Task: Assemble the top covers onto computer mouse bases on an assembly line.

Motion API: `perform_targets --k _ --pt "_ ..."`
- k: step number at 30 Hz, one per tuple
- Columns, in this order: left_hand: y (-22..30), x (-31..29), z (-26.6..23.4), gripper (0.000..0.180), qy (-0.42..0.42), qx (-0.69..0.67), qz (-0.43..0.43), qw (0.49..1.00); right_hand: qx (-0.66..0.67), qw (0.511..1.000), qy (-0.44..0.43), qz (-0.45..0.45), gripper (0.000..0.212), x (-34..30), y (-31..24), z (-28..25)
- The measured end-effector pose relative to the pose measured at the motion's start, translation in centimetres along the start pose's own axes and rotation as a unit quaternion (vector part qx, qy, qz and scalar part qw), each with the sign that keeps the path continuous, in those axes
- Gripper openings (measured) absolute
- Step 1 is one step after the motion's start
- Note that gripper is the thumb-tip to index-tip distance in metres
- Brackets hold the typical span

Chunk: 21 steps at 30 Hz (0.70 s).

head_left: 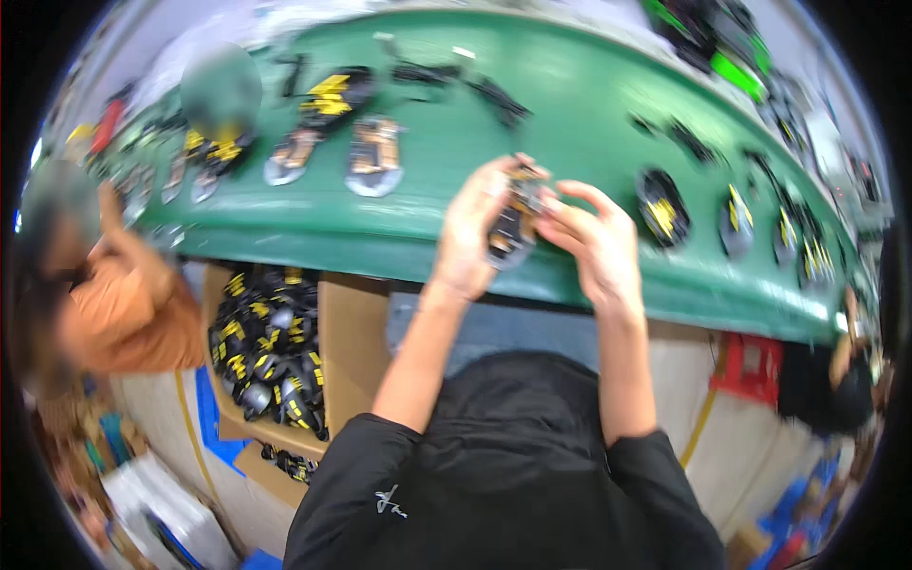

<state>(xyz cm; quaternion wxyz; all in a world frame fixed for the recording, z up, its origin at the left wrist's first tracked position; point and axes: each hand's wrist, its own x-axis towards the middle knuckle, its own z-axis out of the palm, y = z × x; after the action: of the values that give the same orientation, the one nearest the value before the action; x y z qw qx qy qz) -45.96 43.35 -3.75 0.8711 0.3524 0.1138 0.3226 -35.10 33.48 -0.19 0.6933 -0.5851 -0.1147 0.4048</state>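
Over the front part of the green table (570, 114), my left hand (467, 228) is closed around a grey oval housing (511, 242) with black and copper-coloured parts inside. My right hand (603, 242) is beside it, thumb and fingers pinched at its upper right edge. The fingers hide part of the housing, and the small parts under my fingertips are too blurred to name. A similar open housing (375, 161) lies on the table to the left. Right of my hands sits a black oval shell (663, 209) with yellow pieces in it.
More housings with yellow pieces (328, 100) and dark cable bundles (499, 100) are spread along the table. A cardboard box (356, 342) full of black and yellow parts stands below its edge. One person in orange (142, 304) works at left, another in black (826, 385) at right.
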Motion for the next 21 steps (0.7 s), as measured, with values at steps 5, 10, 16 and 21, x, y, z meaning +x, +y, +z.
perform_targets --k 5,10,16,21 --pt "-1.3 -0.3 -0.3 0.039 -0.015 -0.009 -0.003 1.000 -0.070 0.991 0.055 -0.098 0.039 -0.5 0.1 0.4" --pt "-2.0 -0.3 -0.3 0.039 0.019 0.003 0.039 0.999 -0.331 0.853 0.086 -0.395 0.021 -1.4 2.5 2.3" --pt "-2.8 -0.3 -0.5 0.035 0.062 0.041 0.050 0.996 -0.566 0.604 -0.019 -0.561 0.014 -1.3 2.4 1.6" --pt "-1.1 0.0 -0.3 0.039 0.082 -0.055 0.033 0.995 -0.696 0.447 -0.120 -0.549 0.028 -2.0 2.1 2.0"
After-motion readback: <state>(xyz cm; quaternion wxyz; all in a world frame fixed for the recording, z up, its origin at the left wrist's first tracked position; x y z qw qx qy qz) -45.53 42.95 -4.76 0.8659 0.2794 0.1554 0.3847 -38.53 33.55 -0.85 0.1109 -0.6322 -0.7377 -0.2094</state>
